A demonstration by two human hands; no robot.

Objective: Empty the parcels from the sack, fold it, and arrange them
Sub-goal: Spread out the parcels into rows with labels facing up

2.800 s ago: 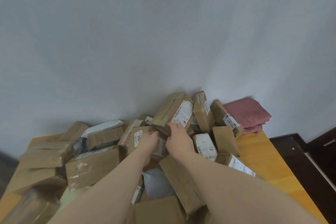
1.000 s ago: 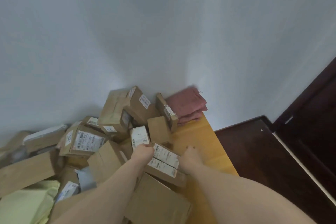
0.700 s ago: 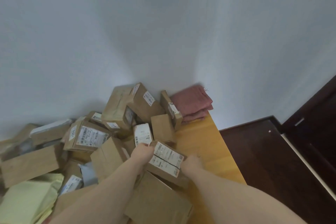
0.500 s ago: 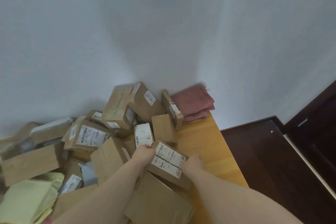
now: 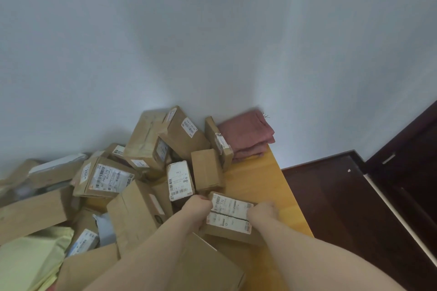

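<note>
A heap of several brown cardboard parcels (image 5: 146, 144) covers the wooden table (image 5: 257, 182) against the wall. Both my hands hold one flat parcel with two white labels (image 5: 229, 216) at the heap's right side. My left hand (image 5: 197, 207) grips its left end and my right hand (image 5: 263, 211) grips its right end, fingers curled over the edges. A folded pink sack (image 5: 246, 136) lies at the table's far right corner. A white-labelled small box (image 5: 179, 179) stands just behind the held parcel.
A pale yellow-green bag (image 5: 28, 262) lies at the lower left. A large flat carton (image 5: 203, 267) sits under my forearms. Right of the table's edge is dark wooden floor (image 5: 335, 201) and a dark door frame (image 5: 406, 130). Bare tabletop shows right of the heap.
The view swung from the middle of the heap to its right side. My hands moved from a tall box to the flat labelled parcel and shifted it slightly rightward.
</note>
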